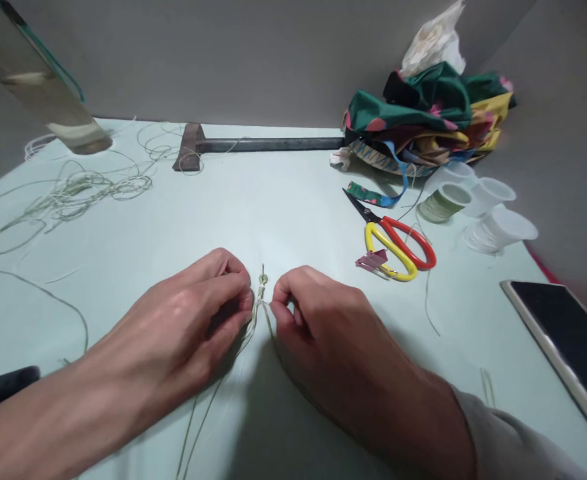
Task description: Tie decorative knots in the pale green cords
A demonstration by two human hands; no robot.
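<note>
A small knotted piece of pale green cord (pixel 262 291) lies on the table between my two hands, with a round looped bit at its top. Loose strands run down from it toward me. My left hand (pixel 198 303) is closed, thumb and fingers pinching cord strands at the left side of the knot. On the other side my right hand (pixel 323 320) pinches a thin strand that comes out of the knot to the right. The fingertips hide the exact ends of the strands.
Tangled cord (pixel 88 193) lies at the left. A hammer (pixel 190 147) rests at the back. Scissors (pixel 393 243), a purple clip (pixel 372 259), thread spools (pixel 444 201), a fabric bundle (pixel 423 113) and a phone (pixel 568 340) are on the right. A post-like object (pixel 38 80) stands back left.
</note>
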